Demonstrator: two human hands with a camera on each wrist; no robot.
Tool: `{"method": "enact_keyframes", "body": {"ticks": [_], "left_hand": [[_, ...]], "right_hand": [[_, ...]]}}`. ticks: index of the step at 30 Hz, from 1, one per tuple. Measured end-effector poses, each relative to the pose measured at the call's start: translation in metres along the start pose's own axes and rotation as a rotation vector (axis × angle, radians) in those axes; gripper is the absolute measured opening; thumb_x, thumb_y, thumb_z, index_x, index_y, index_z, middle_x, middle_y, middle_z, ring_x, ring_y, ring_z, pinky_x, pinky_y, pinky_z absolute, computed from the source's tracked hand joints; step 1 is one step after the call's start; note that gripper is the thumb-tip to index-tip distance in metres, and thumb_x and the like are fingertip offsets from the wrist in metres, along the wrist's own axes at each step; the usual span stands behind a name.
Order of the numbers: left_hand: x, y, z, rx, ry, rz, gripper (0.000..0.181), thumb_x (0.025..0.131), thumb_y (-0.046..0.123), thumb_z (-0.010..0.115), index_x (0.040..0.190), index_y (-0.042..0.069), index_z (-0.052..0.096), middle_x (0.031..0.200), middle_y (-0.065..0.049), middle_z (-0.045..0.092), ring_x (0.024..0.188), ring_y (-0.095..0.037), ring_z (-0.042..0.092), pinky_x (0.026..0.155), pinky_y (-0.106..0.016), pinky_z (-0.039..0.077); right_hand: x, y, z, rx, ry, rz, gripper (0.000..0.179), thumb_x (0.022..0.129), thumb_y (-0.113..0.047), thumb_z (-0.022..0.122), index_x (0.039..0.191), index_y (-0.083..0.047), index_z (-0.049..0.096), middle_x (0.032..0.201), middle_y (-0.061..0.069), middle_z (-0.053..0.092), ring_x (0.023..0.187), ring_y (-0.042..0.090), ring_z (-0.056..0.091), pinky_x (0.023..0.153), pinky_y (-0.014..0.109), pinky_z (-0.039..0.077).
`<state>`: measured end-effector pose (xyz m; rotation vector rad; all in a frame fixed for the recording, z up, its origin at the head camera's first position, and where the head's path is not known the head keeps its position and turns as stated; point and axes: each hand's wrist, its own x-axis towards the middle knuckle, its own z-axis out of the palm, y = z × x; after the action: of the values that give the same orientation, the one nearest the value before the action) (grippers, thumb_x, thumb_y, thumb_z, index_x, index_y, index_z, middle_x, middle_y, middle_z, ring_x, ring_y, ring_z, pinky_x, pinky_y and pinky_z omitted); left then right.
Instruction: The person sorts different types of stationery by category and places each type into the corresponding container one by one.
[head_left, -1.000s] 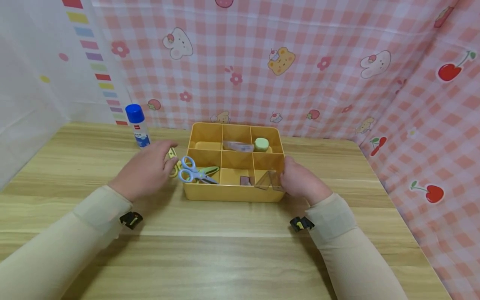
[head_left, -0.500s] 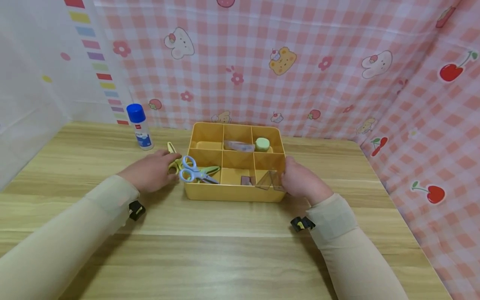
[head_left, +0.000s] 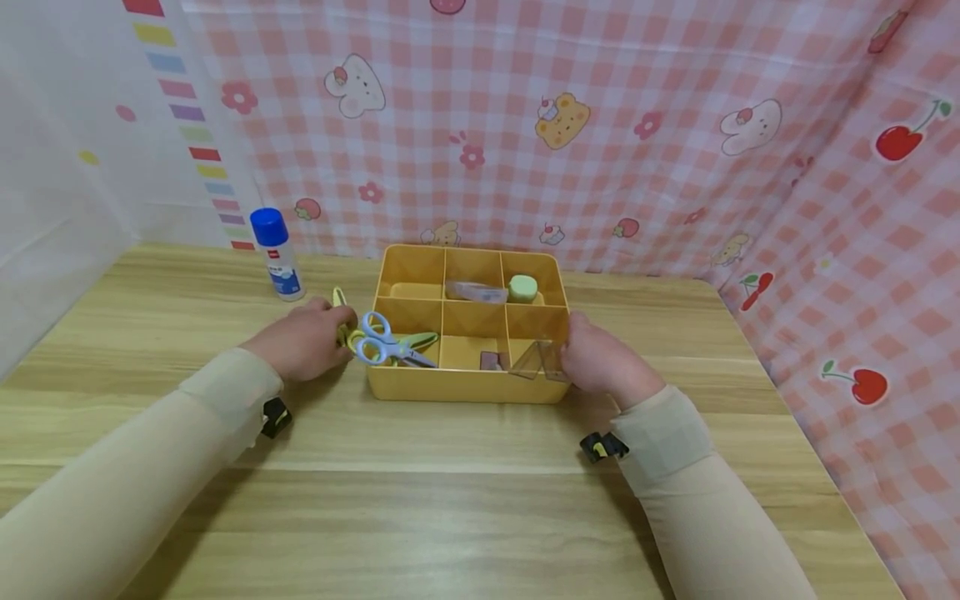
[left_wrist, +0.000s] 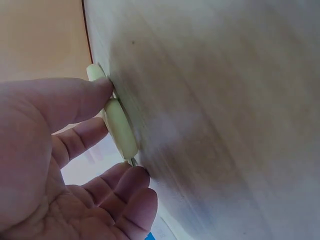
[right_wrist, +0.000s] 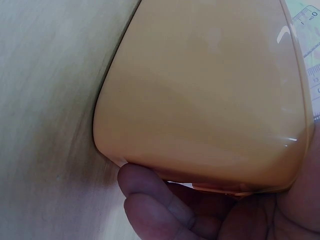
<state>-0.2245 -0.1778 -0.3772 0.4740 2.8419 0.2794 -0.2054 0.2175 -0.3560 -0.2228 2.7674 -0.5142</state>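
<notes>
My left hand [head_left: 307, 340] lies low over the table, left of the yellow storage box [head_left: 468, 387]. It pinches a pair of yellow scissors [head_left: 338, 297] between thumb and fingers; in the left wrist view the thumb presses on the scissors' pale yellow handle [left_wrist: 120, 129], close over the wood. At the box's right end, my right hand [head_left: 604, 357] grips the wall. The right wrist view has its fingers curled against the box's end wall [right_wrist: 205, 95]. Blue-handled scissors [head_left: 386, 341] lean out over the box's left edge, across a green pair [head_left: 420, 340].
A glue bottle [head_left: 279, 258] with a blue cap stands at the back left. In the box's compartments are a pale green rounded piece [head_left: 522, 289], a clear packet [head_left: 477, 292], a small dark purple block [head_left: 491, 361] and clear rulers [head_left: 528, 360]. Checked cloth [head_left: 480, 108] hangs behind the table.
My left hand has come down beside the box and its fingers have closed on the yellow scissors. The right hand has stayed at the box's right end.
</notes>
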Motion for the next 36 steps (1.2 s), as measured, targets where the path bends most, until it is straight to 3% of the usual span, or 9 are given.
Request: {"method": "enact_keyframes", "body": {"ticks": [5,11,18,28,36], "left_hand": [[-0.0014,0.0008,-0.0013,-0.026,-0.013,-0.008,0.037,0.103,0.021,0.063,0.137,0.007,0.058,0.13,-0.028,0.056,0.104,-0.035,0.061,0.099,-0.062,0.053],[-0.0008,0.0002,-0.0005,-0.051,-0.047,-0.036,0.046,0.099,0.015,0.061,0.144,0.009,0.054,0.128,-0.026,0.057,0.101,-0.034,0.061,0.099,-0.063,0.052],[-0.0022,-0.0018,-0.0007,-0.039,-0.081,-0.031,0.051,0.095,0.018,0.066,0.145,0.013,0.057,0.115,-0.02,0.061,0.096,-0.032,0.058,0.091,-0.055,0.054],[-0.0031,-0.005,0.0001,-0.031,-0.062,-0.03,0.043,0.096,0.022,0.065,0.137,0.012,0.06,0.107,-0.015,0.062,0.091,-0.029,0.058,0.085,-0.052,0.055],[-0.0044,-0.005,0.0023,-0.06,-0.013,-0.033,0.046,0.096,0.023,0.066,0.139,0.01,0.057,0.113,-0.015,0.065,0.096,-0.029,0.059,0.091,-0.055,0.054]], "right_hand": [[0.0002,0.0003,0.0001,-0.019,0.008,-0.01,0.038,0.109,-0.015,0.035,0.135,0.013,0.037,0.113,0.028,0.065,0.09,0.031,0.063,0.076,0.041,0.052],[0.0005,-0.0002,0.0004,-0.001,0.003,0.009,0.039,0.109,-0.016,0.034,0.137,0.011,0.036,0.118,0.028,0.063,0.094,0.032,0.063,0.078,0.041,0.051],[-0.0003,-0.0008,0.0009,-0.005,0.0,0.016,0.038,0.11,-0.016,0.033,0.137,0.01,0.036,0.12,0.028,0.063,0.096,0.032,0.062,0.081,0.042,0.051],[-0.001,-0.0011,-0.0004,-0.013,-0.005,0.015,0.039,0.11,-0.016,0.034,0.138,0.011,0.036,0.118,0.028,0.064,0.094,0.032,0.063,0.078,0.041,0.052],[-0.0002,-0.0007,0.0001,-0.022,0.011,0.01,0.038,0.109,-0.016,0.035,0.136,0.01,0.037,0.117,0.027,0.064,0.094,0.032,0.062,0.08,0.042,0.051]]}}
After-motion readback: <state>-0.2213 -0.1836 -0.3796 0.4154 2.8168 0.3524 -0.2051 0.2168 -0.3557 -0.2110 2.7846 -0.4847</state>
